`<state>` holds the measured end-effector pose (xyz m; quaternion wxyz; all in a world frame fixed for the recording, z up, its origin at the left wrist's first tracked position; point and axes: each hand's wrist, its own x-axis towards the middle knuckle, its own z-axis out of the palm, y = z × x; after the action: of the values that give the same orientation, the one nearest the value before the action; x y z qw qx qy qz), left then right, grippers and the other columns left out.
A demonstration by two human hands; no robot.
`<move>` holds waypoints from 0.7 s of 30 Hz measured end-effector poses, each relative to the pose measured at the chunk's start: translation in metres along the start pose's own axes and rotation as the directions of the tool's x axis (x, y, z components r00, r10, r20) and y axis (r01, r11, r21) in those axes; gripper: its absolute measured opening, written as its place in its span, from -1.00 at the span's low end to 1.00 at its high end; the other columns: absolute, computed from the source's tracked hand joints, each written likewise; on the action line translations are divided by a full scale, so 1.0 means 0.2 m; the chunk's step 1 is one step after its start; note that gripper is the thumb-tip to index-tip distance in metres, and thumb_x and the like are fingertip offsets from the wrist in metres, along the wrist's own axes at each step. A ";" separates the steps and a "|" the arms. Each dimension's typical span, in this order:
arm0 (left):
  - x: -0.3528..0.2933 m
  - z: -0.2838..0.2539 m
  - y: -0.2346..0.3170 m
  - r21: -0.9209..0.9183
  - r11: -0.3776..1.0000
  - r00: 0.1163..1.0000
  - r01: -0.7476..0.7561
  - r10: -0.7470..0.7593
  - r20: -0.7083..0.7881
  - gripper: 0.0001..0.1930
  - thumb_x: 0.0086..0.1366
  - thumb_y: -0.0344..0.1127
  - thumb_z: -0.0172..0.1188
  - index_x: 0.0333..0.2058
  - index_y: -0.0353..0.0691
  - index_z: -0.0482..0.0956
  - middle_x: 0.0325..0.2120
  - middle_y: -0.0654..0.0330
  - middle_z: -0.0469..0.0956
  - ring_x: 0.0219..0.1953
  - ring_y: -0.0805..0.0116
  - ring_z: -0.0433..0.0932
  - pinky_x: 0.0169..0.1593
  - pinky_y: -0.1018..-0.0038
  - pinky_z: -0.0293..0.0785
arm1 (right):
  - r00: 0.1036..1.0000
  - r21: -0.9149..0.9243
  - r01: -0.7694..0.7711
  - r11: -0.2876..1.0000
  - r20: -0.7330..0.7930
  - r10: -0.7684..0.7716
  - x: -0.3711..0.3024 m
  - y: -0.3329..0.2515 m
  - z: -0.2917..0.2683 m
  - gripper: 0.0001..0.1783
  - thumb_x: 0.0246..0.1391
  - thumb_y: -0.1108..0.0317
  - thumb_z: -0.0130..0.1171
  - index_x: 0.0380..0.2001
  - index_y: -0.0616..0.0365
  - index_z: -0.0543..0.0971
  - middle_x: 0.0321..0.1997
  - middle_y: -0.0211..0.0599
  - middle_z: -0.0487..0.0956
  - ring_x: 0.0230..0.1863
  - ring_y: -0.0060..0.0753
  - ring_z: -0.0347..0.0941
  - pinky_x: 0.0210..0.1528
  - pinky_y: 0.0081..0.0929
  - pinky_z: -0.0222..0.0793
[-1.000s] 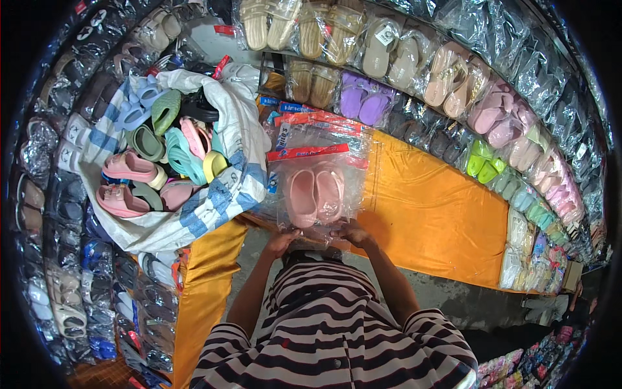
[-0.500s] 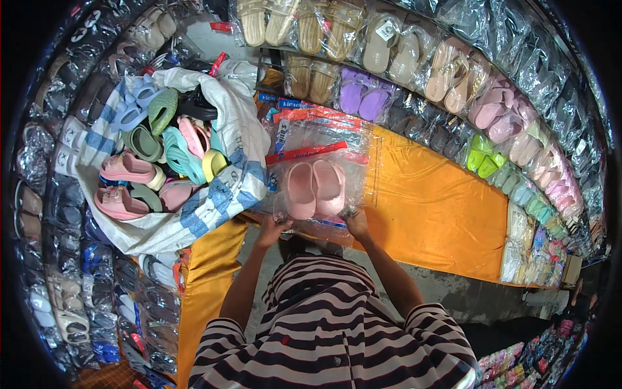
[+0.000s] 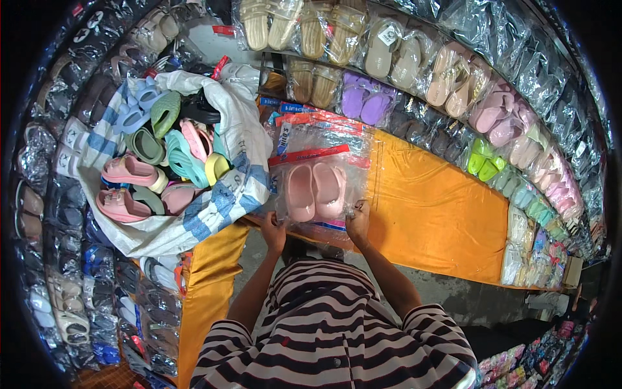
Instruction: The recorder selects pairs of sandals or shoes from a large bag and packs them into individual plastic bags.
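A pair of pink slide sandals point(image 3: 315, 191) lies side by side inside a clear plastic bag point(image 3: 353, 176) with a red strip across its top. The bag rests over other clear bags point(image 3: 317, 133) at the edge of the orange-covered table. My left hand point(image 3: 275, 228) pinches the bag's near left corner. At the near right corner my right hand point(image 3: 357, 222) is closed on the same plastic. To the left stands a white and blue sack point(image 3: 249, 139), its mouth spread wide. Loose slippers in several colours, such as a green clog point(image 3: 145, 145), fill it.
Bagged sandals stand in curved rows at the back, with a purple pair point(image 3: 366, 98) and a lime green pair point(image 3: 484, 160) among them. More bagged footwear lines the left side. Orange cloth point(image 3: 440, 201) covers the table to the right. A cardboard box point(image 3: 572, 272) sits at its far right end.
Both hands have shifted slightly and now grip the bag's near corners with curled fingers. The sandals and bag have stayed nearly in place; the whole view has tilted a little.
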<state>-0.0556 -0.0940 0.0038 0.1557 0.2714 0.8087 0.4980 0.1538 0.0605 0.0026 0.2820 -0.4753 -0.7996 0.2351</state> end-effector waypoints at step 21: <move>0.19 0.03 -0.13 -0.644 -0.143 0.612 0.751 -0.213 0.761 -0.78 0.23 -0.31 -0.08 -0.20 -0.24 0.45 -0.23 0.05 0.47 -0.02 0.06 0.41 0.11 -0.07 0.33 | 0.737 -0.168 0.287 0.943 0.668 -0.106 0.07 0.33 0.15 -0.61 -0.24 0.23 0.34 -0.29 0.16 0.57 -0.27 0.20 0.54 0.00 0.04 0.40 0.09 -0.15 0.27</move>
<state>-0.0908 -0.0756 -0.0221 0.6339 -0.1430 0.2524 0.7170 0.1698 0.0982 -0.0591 -0.0545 -0.3086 -0.9169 0.2472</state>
